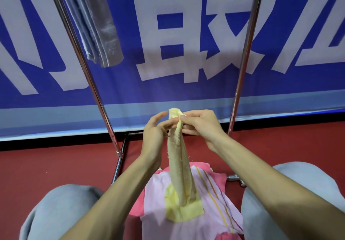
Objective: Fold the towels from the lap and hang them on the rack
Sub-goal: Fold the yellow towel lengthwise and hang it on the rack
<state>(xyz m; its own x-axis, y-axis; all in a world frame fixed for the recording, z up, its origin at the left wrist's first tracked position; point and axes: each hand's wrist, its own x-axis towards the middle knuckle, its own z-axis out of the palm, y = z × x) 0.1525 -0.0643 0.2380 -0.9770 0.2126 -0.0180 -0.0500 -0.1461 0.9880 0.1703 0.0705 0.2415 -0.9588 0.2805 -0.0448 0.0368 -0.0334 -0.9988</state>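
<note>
A pale yellow towel (179, 165) hangs in a narrow strip from my hands down to my lap. My right hand (201, 126) pinches its top edge. My left hand (156, 131) is beside it with fingers spread, touching the strip near the top. The towel's lower end lies on a light pink striped towel (211, 208) and a darker pink towel (138, 206) between my knees. The metal rack's left pole (87, 75) and right pole (242, 68) stand in front of me. A folded grey towel (99, 30) hangs at the rack's upper left.
A blue banner with large white characters (186, 34) stands behind the rack. The floor is dark red (46, 165). The rack's base bar and a foot (236, 178) rest on the floor near my right knee. My knees in grey trousers (61, 208) frame the lap.
</note>
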